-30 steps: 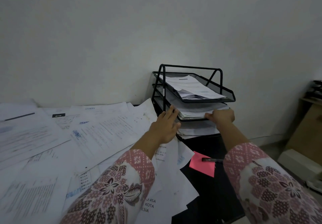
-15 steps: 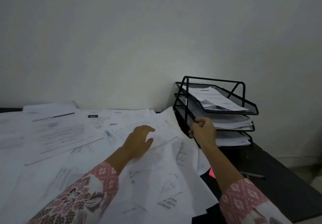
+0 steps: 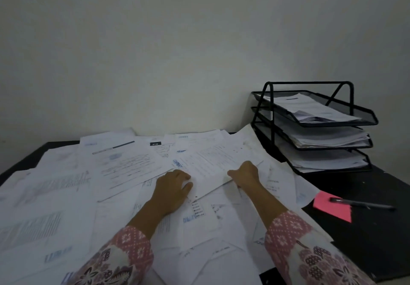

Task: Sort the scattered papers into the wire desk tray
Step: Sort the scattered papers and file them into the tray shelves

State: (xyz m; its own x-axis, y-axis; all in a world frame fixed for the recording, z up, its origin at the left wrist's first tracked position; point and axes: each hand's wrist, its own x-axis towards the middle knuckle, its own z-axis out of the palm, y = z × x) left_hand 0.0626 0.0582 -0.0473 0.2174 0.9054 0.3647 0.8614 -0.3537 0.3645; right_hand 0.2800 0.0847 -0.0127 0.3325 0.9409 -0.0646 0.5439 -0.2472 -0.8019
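Left hand (image 3: pixel 172 186) fingers curled, pinching sheet (image 3: pixel 213 167) edge; right hand (image 3: pixel 246 173) fingers grip same sheet.

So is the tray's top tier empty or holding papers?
Holding papers: the top tier of the tray shows a white stack inside its mesh rim. Both lower tiers hold stacks too.

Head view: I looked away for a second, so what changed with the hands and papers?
Both hands left the wire tray and came back to the scattered pile. The left hand and right hand now grip one printed sheet. Tray stacks, pink note and pen unchanged.
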